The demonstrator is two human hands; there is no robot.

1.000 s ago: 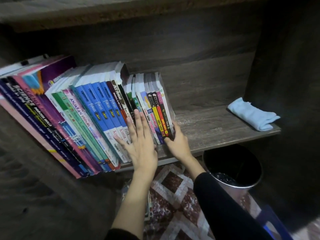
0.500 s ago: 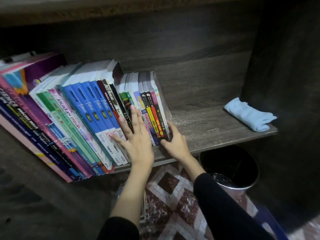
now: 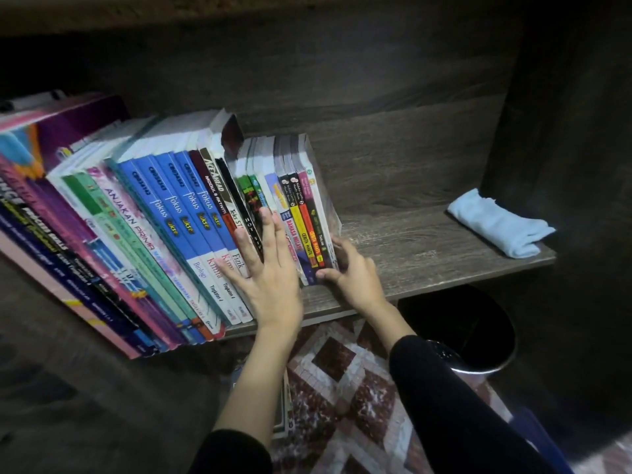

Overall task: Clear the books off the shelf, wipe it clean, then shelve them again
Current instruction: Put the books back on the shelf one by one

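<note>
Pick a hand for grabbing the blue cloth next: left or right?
Right, probably. The right hand grips the small books at the row's right end, with only bare shelf between it and the blue cloth. The left hand lies flat on spines further left and would have to cross it.

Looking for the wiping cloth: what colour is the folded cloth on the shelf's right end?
Light blue; the cloth shows best in the head view.
</note>
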